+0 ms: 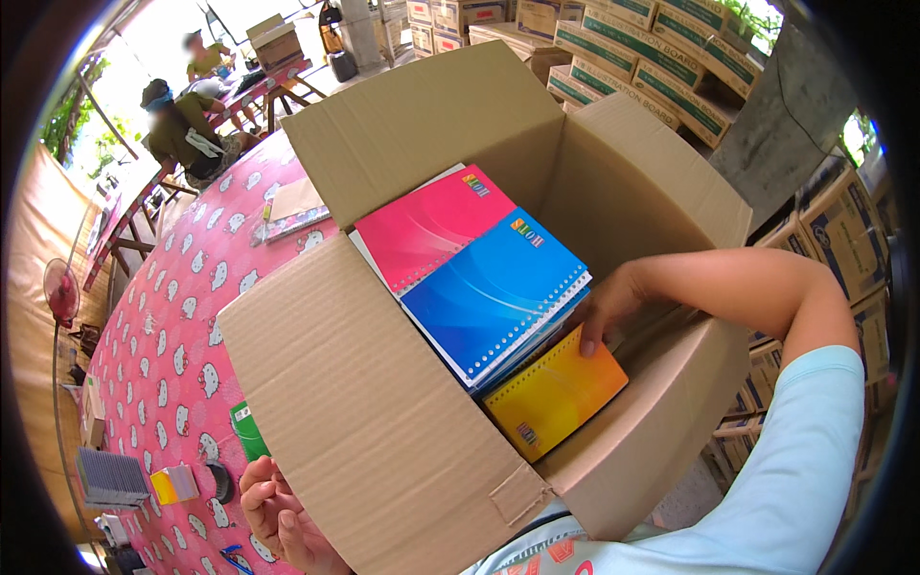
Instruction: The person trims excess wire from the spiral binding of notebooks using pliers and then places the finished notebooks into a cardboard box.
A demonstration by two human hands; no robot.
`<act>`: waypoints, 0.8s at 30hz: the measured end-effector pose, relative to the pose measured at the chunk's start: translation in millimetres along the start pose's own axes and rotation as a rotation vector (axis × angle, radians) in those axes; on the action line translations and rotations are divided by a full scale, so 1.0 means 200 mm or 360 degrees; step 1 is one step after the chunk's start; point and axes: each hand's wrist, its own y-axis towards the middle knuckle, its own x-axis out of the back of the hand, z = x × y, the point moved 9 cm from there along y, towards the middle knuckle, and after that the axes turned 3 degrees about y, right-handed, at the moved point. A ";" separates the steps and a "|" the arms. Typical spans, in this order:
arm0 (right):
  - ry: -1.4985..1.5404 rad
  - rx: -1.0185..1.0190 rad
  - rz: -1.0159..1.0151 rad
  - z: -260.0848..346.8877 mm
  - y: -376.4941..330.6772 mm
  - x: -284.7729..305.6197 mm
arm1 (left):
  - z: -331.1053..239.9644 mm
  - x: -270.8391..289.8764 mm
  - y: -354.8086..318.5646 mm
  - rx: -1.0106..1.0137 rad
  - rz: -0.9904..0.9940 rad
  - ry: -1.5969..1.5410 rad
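Observation:
A large cardboard box [355, 383] stands in front of me with its flaps spread. Inside, a pink spiral notebook [431, 225] and a blue spiral notebook [498, 297] lie side by side on top of their stacks. Lower in the near right part of the box is a yellow-orange notebook [556, 398]. My right hand [609, 311] reaches over the box's right side and grips that notebook's upper edge, thumb on the cover; the other fingers are mostly hidden. By the near left flap, my left hand [278, 513] is loosely curled, fingers apart, holding nothing visible. Just above it shows a green notebook [248, 431], partly behind the flap.
The table's pink patterned cover [182, 383] carries a grey stack [112, 479], a small yellow-and-white stack [174, 485], a dark brush [221, 483] and a flat packet [292, 211]. Cartons [661, 57] are piled behind and at right. Two people [187, 134] sit at far left.

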 end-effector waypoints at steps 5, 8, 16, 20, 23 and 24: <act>0.0264 0.0022 -0.0007 -0.17 -0.05 0.28 | 0.02 0.04 0.00 -0.0047 0.0104 0.0009; 0.0409 -0.0060 -0.0032 -0.24 -0.07 0.32 | 0.04 0.11 -0.02 -0.0016 0.0082 -0.0050; 0.0565 0.0173 -0.0049 -0.14 -0.01 0.25 | 0.12 0.21 -0.06 0.0073 0.0174 -0.0208; 0.0040 0.0127 -0.0290 0.04 -0.13 0.24 | 0.03 0.15 -0.04 0.0032 0.0051 0.0074; -0.0618 0.0030 -0.0657 0.24 -0.37 0.20 | 0.00 0.17 0.00 0.0007 0.0048 0.0087; -0.0779 0.0065 -0.0770 0.29 -0.43 0.18 | -0.01 0.18 0.02 0.0015 0.0032 0.0056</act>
